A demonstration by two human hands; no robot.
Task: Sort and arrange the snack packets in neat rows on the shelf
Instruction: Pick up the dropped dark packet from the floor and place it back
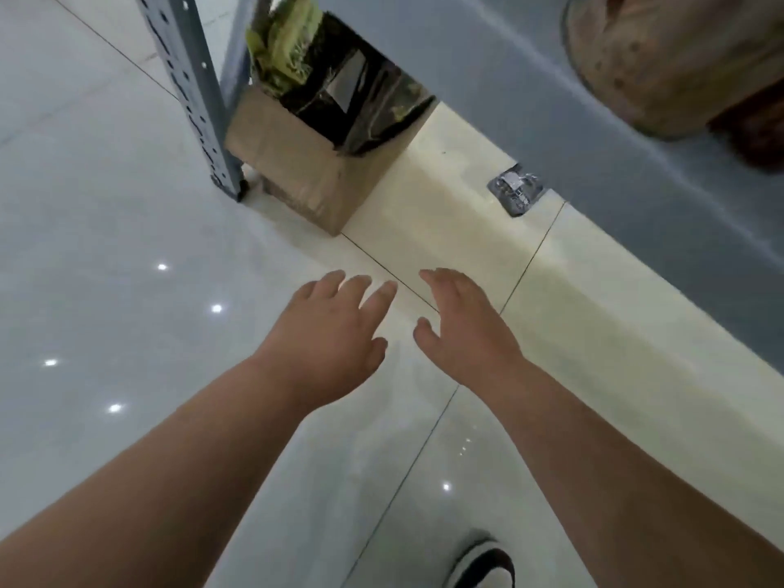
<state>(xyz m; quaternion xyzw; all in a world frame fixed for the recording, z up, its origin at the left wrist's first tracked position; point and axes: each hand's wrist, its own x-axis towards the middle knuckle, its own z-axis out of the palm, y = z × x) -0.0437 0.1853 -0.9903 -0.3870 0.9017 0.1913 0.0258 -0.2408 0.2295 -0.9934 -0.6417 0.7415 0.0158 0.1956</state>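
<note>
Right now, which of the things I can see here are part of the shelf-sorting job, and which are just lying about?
Part of the job: left hand, right hand, both empty; snack packets in the cardboard box; shelf.

Just lying about: silver wrapper on the floor; shoe.

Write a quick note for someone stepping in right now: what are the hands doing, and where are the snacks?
Left hand and right hand: both open, holding nothing, held out above the glossy tiled floor.
Green and black snack packets sit in a brown cardboard box on the floor, beside the grey metal shelf post.
A small silver foil packet lies on the floor.
A clear bag of brown snacks rests on the grey shelf board.
Done: no neat rows visible.
Left: shelve the boxed packets.
</note>
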